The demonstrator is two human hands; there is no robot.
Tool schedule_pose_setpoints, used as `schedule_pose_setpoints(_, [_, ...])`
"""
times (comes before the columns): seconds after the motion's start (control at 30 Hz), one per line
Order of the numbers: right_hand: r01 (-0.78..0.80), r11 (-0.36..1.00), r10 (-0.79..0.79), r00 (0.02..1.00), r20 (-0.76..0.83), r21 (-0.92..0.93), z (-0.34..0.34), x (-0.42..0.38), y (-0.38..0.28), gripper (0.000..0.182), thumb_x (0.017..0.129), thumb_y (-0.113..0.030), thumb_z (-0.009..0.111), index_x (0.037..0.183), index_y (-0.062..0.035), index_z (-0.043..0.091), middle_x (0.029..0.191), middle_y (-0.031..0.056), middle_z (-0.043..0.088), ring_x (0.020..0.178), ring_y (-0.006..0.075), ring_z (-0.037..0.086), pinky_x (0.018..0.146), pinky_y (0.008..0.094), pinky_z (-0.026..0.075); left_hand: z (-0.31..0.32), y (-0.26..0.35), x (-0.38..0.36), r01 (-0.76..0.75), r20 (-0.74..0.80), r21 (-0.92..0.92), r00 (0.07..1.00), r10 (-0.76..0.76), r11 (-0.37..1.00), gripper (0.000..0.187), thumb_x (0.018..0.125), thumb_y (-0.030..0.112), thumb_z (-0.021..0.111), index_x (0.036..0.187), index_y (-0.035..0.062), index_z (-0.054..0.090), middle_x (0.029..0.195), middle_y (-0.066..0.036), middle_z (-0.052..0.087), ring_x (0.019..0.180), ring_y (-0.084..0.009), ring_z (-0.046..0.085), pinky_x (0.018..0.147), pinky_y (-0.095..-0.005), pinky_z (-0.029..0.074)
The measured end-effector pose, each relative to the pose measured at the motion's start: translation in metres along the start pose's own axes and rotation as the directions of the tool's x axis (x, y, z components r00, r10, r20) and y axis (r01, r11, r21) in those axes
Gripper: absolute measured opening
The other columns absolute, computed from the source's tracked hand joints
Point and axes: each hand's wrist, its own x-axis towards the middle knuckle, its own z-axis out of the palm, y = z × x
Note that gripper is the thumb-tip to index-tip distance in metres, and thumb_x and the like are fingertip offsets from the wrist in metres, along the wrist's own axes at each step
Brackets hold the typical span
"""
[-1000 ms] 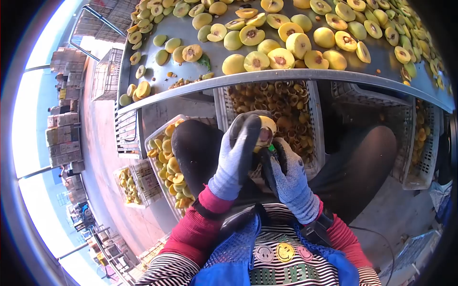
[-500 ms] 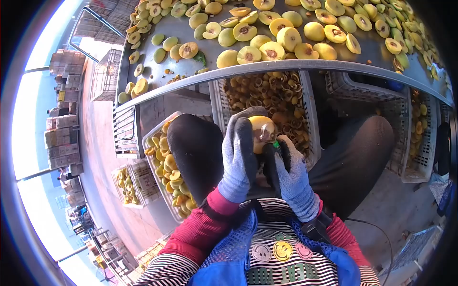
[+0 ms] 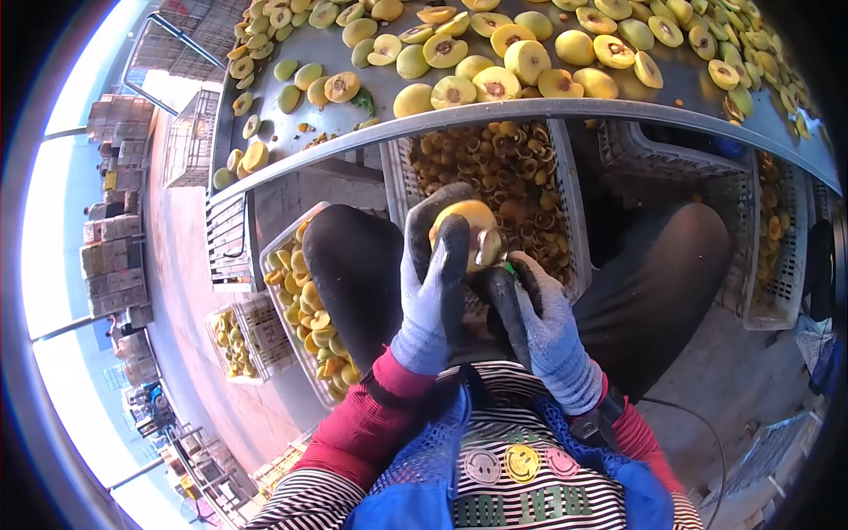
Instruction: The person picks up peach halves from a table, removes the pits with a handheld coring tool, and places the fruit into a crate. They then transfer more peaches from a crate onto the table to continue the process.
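Note:
My left hand (image 3: 427,283), in a grey-blue glove with dark fingers, is closed around a yellow peach half (image 3: 468,215). The cut side of the fruit is turned to the right. At that side sits the small curved metal blade of a pitting knife (image 3: 488,248), with a bit of green at its base. My gloved right hand (image 3: 549,322) grips the knife, its fingers hiding most of the handle. Both hands are close together between my knees, over the near end of a crate of brown-yellow fruit scraps (image 3: 535,203).
A metal table (image 3: 397,134) crosses ahead, bearing many halved peaches (image 3: 527,62). By my left knee stands a crate of yellow peach pieces (image 3: 309,309), with a smaller filled crate (image 3: 237,346) beyond. More crates (image 3: 773,265) stand at the right. Stacked crates (image 3: 113,252) line the far left.
My left hand has tilted the peach half and shifted slightly left, so more of its rounded skin shows. The blade stays at the cut side. The view has moved slightly.

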Motion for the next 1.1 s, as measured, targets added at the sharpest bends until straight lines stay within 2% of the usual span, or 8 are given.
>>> schedule_pose_setpoints(0.13, [0.202,0.947,-0.227,0.971,-0.076,-0.249,0.013,-0.003,0.002,0.033,0.089,-0.009,0.057,0.115,0.0085,0.049,0.087,0.0227,0.06,0.076,0.0352,0.061,0.072,0.0372,0.048,0.004,0.003,-0.007,-0.081,-0.025,0.101,0.996,0.084,0.992,0.035,0.097,0.031,0.05,0.115,0.0018,0.052,0.104,-0.009,0.057,0.092,-0.0129,0.056,0.082,-0.0267,0.047])
schedule_pose_setpoints(0.33, [-0.172,0.97,0.169,0.985,0.033,0.169,0.017,-0.01,-0.002,0.035,0.09,-0.009,0.054,0.119,0.0097,0.047,0.099,0.0276,0.056,0.086,0.0371,0.058,0.073,0.042,0.046,0.011,-0.008,-0.011,-0.163,-0.066,0.07,0.984,0.168,0.984,0.033,0.097,0.028,0.048,0.115,0.0008,0.051,0.105,-0.01,0.056,0.091,-0.0142,0.057,0.082,-0.0269,0.047])
schedule_pose_setpoints(0.53, [0.303,0.913,-0.322,0.946,-0.025,-0.271,0.02,-0.028,0.032,0.035,0.091,-0.008,0.053,0.121,0.0074,0.047,0.107,0.0266,0.055,0.095,0.0367,0.057,0.082,0.0382,0.047,0.008,-0.013,-0.012,-0.1,0.083,0.126,0.992,0.09,0.987,0.033,0.097,0.028,0.046,0.118,0.0011,0.049,0.109,-0.011,0.054,0.098,-0.0169,0.054,0.085,-0.0293,0.047])
schedule_pose_setpoints(0.63, [0.246,0.911,-0.248,0.968,0.035,-0.331,0.023,-0.039,0.042,0.038,0.096,-0.016,0.049,0.127,0.0046,0.044,0.114,0.0195,0.054,0.102,0.0237,0.056,0.086,0.035,0.047,0.0,-0.003,-0.001,0.034,0.281,0.117,0.957,-0.066,0.993,0.038,0.096,0.033,0.05,0.117,0.0014,0.051,0.107,-0.008,0.056,0.095,-0.0129,0.055,0.083,-0.0265,0.047])
schedule_pose_setpoints(0.67, [-0.122,0.992,0.122,0.992,-0.013,-0.012,0.028,-0.043,0.042,0.035,0.096,-0.02,0.049,0.123,0.0029,0.047,0.11,0.0179,0.056,0.096,0.0224,0.058,0.082,0.0321,0.049,-0.004,0.005,0.007,0.121,0.375,0.102,0.915,-0.151,0.987,0.039,0.096,0.035,0.052,0.117,0.0015,0.052,0.105,-0.006,0.057,0.093,-0.0113,0.055,0.081,-0.0253,0.047])
schedule_pose_setpoints(0.77, [-0.56,0.556,0.54,0.805,0.245,0.614,0.023,-0.02,0.017,0.032,0.097,-0.029,0.047,0.112,-0.0015,0.053,0.092,0.0122,0.058,0.075,0.0177,0.059,0.065,0.0258,0.049,-0.011,0.01,0.019,0.181,0.347,0.242,0.901,-0.259,0.953,0.031,0.092,0.027,0.058,0.109,0.0009,0.058,0.093,-0.004,0.062,0.087,-0.0085,0.056,0.077,-0.0242,0.047])
schedule_pose_setpoints(0.9, [-0.701,-0.344,0.237,0.579,0.78,0.625,-0.003,-0.006,-0.006,0.04,0.096,-0.046,0.044,0.083,-0.0091,0.053,0.055,0.0013,0.045,0.039,0.0106,0.041,0.038,0.021,0.033,-0.02,0.001,0.023,-0.197,0.473,0.327,0.881,0.021,0.924,0.025,0.088,0.019,0.06,0.106,0.001,0.059,0.09,-0.009,0.065,0.081,-0.014,0.063,0.074,-0.0273,0.049])
schedule_pose_setpoints(1.1, [-0.736,-0.378,0.329,0.461,0.824,0.562,0.003,-0.008,-0.007,0.045,0.094,-0.054,0.043,0.079,-0.0118,0.05,0.05,-0.0001,0.038,0.032,0.0099,0.03,0.03,0.0231,0.025,-0.024,-0.002,0.023,-0.366,0.524,0.472,0.848,0.079,0.802,0.023,0.087,0.017,0.059,0.102,0.0001,0.06,0.088,-0.012,0.066,0.078,-0.0189,0.065,0.07,-0.0291,0.05])
